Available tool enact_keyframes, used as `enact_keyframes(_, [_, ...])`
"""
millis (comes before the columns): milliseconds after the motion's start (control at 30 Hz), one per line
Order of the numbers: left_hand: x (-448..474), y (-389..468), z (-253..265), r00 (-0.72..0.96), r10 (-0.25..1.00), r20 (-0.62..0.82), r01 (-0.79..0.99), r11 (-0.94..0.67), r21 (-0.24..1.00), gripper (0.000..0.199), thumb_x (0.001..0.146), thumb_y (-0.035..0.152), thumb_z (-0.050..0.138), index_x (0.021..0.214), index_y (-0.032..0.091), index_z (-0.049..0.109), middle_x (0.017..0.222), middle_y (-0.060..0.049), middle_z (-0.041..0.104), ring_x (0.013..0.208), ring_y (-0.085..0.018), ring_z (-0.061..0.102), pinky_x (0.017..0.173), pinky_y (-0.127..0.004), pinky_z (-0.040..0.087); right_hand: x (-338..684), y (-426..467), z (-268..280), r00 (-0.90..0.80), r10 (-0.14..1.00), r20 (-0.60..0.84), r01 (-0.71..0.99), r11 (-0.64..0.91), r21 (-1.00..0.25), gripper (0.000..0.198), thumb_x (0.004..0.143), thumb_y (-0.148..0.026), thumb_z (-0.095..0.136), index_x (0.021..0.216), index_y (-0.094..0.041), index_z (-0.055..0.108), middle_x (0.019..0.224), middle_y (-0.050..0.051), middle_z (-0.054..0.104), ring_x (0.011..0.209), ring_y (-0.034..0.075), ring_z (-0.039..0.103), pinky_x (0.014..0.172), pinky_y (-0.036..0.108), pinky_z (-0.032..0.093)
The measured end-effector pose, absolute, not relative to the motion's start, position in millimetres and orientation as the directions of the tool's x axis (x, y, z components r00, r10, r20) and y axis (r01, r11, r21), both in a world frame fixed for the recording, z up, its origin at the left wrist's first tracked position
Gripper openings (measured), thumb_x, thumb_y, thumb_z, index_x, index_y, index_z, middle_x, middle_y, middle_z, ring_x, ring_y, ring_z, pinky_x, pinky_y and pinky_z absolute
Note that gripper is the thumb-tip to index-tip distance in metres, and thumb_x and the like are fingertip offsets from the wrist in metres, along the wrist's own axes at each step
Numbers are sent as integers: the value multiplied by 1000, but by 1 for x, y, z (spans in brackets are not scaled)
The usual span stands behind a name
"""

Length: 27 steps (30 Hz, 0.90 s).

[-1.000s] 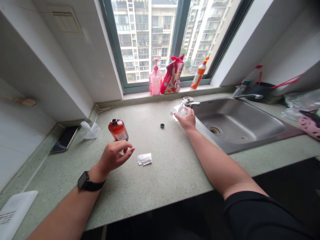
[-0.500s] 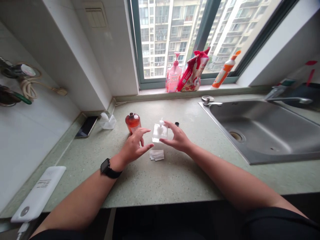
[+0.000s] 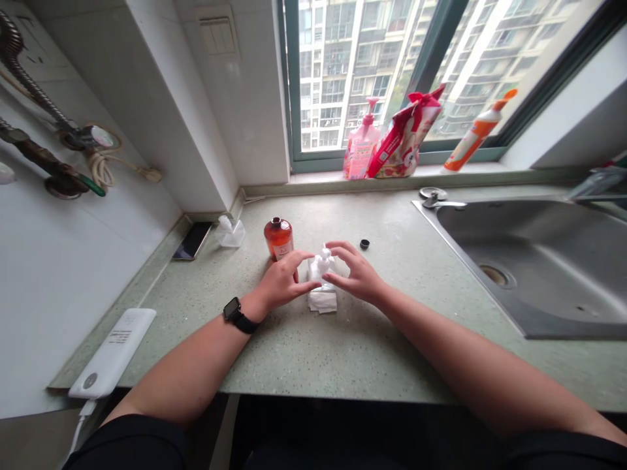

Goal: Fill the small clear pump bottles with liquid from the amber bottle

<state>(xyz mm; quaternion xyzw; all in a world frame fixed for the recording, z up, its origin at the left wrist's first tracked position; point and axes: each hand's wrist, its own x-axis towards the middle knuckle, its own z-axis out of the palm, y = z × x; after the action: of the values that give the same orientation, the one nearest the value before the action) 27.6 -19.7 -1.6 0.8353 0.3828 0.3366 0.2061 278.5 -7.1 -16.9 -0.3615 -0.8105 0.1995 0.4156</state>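
A small clear pump bottle (image 3: 318, 269) with a white pump top stands upright on the counter between my two hands. My left hand (image 3: 280, 282), with a black watch on its wrist, curves round the bottle's left side, thumb across the front. From the right, my right hand (image 3: 360, 273) curls round it, thumb in front and fingers beside the pump. Folded white tissue (image 3: 323, 301) lies just in front of the bottle. Behind my left hand stands an uncapped amber bottle (image 3: 277, 236) of reddish-brown liquid. A black cap (image 3: 364, 244) rests beyond my right hand.
Left on the counter are another clear container (image 3: 230, 234), a phone (image 3: 192, 241) and a white power bank (image 3: 115, 349) with a cable. A steel sink (image 3: 539, 261) lies right. The sill holds a pink pump bottle (image 3: 361, 151), a red bag (image 3: 406, 140) and an orange-white bottle (image 3: 474, 140).
The pump bottle has shifted nearer to the folded tissue. My left hand has closed in on its left side, while my right hand has stayed around it. The view has swung left.
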Motion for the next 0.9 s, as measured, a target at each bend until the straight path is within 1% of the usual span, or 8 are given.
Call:
enact_keyframes(33, [28,-20,-2,479,780,403,500,-620,605,58,94,54,79,140,22,62,130,-9,72,69,-13,62,81,-35,61,274,-8,-16,-358,766,534,422,643,-640,35,92,-51,77,116,-27,67,134,13,69,128,34,68,109,56,56])
enact_keyframes(100, [29,-20,-1,477,783,400,495,-615,613,58,94,54,80,140,22,62,129,-9,72,71,-13,63,82,-35,61,265,-9,-14,-294,789,539,421,613,-669,33,91,-53,79,105,-26,67,128,12,71,123,33,69,106,54,57])
enact_keyframes(200, [29,-20,-2,476,786,395,489,-610,624,58,94,53,80,140,22,63,129,-9,72,75,-15,66,82,-35,61,257,-9,-13,-213,812,543,420,578,-699,34,89,-56,80,94,-25,68,117,11,73,114,31,71,101,51,58])
enact_keyframes(267, [28,-20,-2,476,786,394,484,-608,629,57,94,52,80,140,23,63,129,-9,72,78,-16,67,82,-35,61,256,-8,-12,-192,825,532,412,559,-719,33,89,-57,80,90,-25,70,110,9,75,108,30,72,98,49,59])
enact_keyframes(400, [28,-19,-1,481,786,388,458,-602,654,55,94,49,80,140,23,63,132,-9,71,73,-14,65,78,-33,60,261,-4,-10,-213,829,516,418,555,-719,32,87,-58,83,97,-28,81,108,9,80,106,31,74,99,51,59])
enact_keyframes(533, [27,-17,-1,486,798,357,443,-577,687,53,94,44,81,140,24,63,135,-8,71,65,-11,59,73,-31,58,266,0,-11,-254,822,509,434,567,-700,31,90,-57,81,103,-30,85,113,10,82,110,32,75,103,54,58])
enact_keyframes(733, [27,-15,0,484,802,351,435,-569,698,55,92,45,82,140,22,63,134,-8,71,65,-10,60,72,-31,57,270,2,-14,-291,818,496,387,575,-721,35,94,-59,76,112,-29,83,122,11,79,119,32,73,109,55,56])
enact_keyframes(900, [28,-15,1,464,817,343,462,-554,693,56,91,47,83,135,20,63,126,-8,72,65,-12,62,72,-32,56,276,-1,-11,-261,821,508,328,571,-753,36,93,-62,75,104,-27,78,119,11,75,119,30,71,107,56,57])
